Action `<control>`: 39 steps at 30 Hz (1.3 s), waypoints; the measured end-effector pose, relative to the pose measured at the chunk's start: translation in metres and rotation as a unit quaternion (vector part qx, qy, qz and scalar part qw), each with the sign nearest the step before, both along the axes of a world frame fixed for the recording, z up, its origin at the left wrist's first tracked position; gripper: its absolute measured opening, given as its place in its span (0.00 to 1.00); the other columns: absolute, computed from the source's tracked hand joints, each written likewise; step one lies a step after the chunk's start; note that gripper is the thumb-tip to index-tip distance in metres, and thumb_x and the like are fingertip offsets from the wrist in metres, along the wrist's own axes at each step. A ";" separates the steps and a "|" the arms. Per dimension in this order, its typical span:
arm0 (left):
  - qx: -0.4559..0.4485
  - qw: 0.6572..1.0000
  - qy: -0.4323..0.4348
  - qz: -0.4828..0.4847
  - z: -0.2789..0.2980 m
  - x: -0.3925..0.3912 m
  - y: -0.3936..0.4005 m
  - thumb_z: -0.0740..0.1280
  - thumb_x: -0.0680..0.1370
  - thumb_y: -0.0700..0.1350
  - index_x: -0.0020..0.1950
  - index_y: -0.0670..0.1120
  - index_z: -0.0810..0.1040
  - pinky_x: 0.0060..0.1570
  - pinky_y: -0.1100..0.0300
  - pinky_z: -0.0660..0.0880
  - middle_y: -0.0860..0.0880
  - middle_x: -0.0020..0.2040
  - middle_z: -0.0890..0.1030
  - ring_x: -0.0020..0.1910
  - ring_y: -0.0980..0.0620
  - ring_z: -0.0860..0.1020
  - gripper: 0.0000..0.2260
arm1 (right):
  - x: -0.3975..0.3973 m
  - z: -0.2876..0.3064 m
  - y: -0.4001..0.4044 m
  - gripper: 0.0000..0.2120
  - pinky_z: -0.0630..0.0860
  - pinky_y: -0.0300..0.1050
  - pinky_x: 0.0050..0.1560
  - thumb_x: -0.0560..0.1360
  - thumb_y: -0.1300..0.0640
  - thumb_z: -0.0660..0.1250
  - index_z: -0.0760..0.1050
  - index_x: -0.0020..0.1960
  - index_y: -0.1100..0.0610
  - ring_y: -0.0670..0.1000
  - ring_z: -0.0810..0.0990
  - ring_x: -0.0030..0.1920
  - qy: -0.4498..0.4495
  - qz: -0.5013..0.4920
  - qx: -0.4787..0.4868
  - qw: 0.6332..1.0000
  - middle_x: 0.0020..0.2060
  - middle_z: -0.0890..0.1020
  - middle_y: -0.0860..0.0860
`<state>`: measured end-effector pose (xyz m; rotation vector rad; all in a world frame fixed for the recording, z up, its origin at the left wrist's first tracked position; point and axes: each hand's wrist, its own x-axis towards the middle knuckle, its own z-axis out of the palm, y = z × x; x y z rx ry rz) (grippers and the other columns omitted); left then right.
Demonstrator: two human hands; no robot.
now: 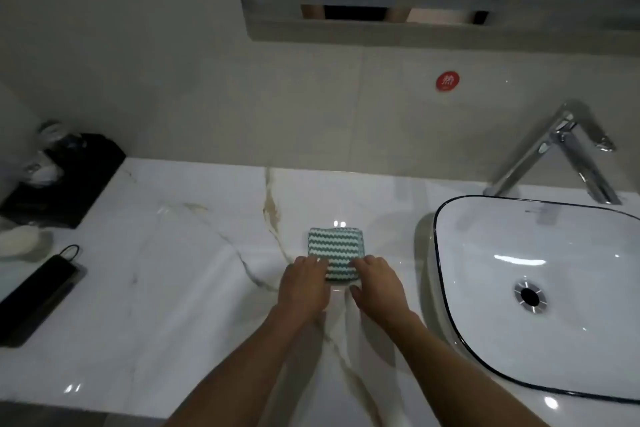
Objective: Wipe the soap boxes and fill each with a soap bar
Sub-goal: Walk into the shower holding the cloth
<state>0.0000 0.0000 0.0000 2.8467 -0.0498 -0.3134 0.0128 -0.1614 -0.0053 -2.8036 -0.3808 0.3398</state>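
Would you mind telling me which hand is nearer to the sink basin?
The right hand; it rests on the folded cloth's sink-side corner. The left hand is on the far corner from the sink.

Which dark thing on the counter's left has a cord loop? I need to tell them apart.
The long flat black case near the front edge; a thin loop hangs off its far end. The black tray by the wall has none.

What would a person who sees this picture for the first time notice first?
First, the two hands in the middle: the left hand and the right hand both rest on the near edge of a folded green-and-white cloth lying on the marble counter. Next, the white basin at the right, with a chrome tap behind it. At far left sits a black tray.
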 end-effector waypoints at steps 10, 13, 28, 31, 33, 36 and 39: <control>0.092 0.994 -0.001 -0.066 -0.030 0.019 0.008 0.62 0.77 0.47 0.70 0.50 0.70 0.72 0.52 0.60 0.48 0.72 0.67 0.71 0.48 0.64 0.21 | 0.026 -0.028 0.009 0.21 0.69 0.48 0.61 0.72 0.57 0.67 0.74 0.66 0.52 0.56 0.74 0.61 -0.032 0.087 -0.065 0.994 0.59 0.78 0.51; 0.118 0.988 -0.020 -0.092 -0.035 0.021 0.010 0.62 0.77 0.46 0.68 0.49 0.70 0.68 0.52 0.62 0.47 0.69 0.69 0.67 0.46 0.67 0.18 | 0.030 -0.033 0.013 0.15 0.71 0.50 0.58 0.74 0.58 0.65 0.77 0.60 0.54 0.57 0.76 0.56 -0.046 0.082 -0.050 0.994 0.55 0.80 0.53; 0.040 0.992 -0.091 -0.079 0.004 0.038 0.020 0.59 0.77 0.43 0.47 0.49 0.78 0.52 0.55 0.66 0.49 0.46 0.81 0.49 0.47 0.78 0.08 | 0.048 0.014 0.026 0.04 0.64 0.48 0.38 0.75 0.60 0.61 0.73 0.45 0.55 0.58 0.79 0.43 -0.054 0.032 -0.009 0.998 0.41 0.80 0.52; 0.009 0.992 -0.101 -0.073 0.030 0.040 0.020 0.59 0.78 0.43 0.46 0.46 0.77 0.45 0.54 0.69 0.47 0.44 0.81 0.44 0.45 0.78 0.08 | 0.042 0.035 0.019 0.04 0.63 0.46 0.38 0.76 0.57 0.62 0.74 0.49 0.54 0.56 0.78 0.44 -0.050 0.016 0.018 0.998 0.43 0.79 0.51; -0.008 0.991 -0.103 -0.084 0.046 0.037 0.017 0.59 0.80 0.45 0.49 0.45 0.78 0.45 0.53 0.70 0.47 0.45 0.81 0.45 0.45 0.79 0.09 | 0.031 0.050 0.013 0.08 0.65 0.45 0.39 0.75 0.53 0.65 0.75 0.52 0.53 0.55 0.78 0.45 -0.047 0.002 0.041 0.998 0.45 0.79 0.50; -0.062 0.990 -0.092 -0.083 0.069 0.026 0.010 0.61 0.79 0.46 0.50 0.47 0.80 0.42 0.53 0.73 0.49 0.44 0.82 0.44 0.46 0.79 0.08 | 0.007 0.071 0.005 0.13 0.73 0.47 0.39 0.73 0.46 0.70 0.76 0.54 0.51 0.53 0.78 0.44 -0.034 -0.026 0.067 0.997 0.46 0.79 0.48; -0.103 0.986 -0.090 -0.091 0.087 0.007 -0.001 0.63 0.77 0.47 0.48 0.50 0.81 0.39 0.55 0.73 0.50 0.41 0.82 0.41 0.48 0.79 0.07 | -0.022 0.087 -0.008 0.10 0.73 0.48 0.40 0.74 0.48 0.70 0.77 0.52 0.52 0.53 0.78 0.44 -0.048 -0.076 0.079 0.993 0.45 0.79 0.48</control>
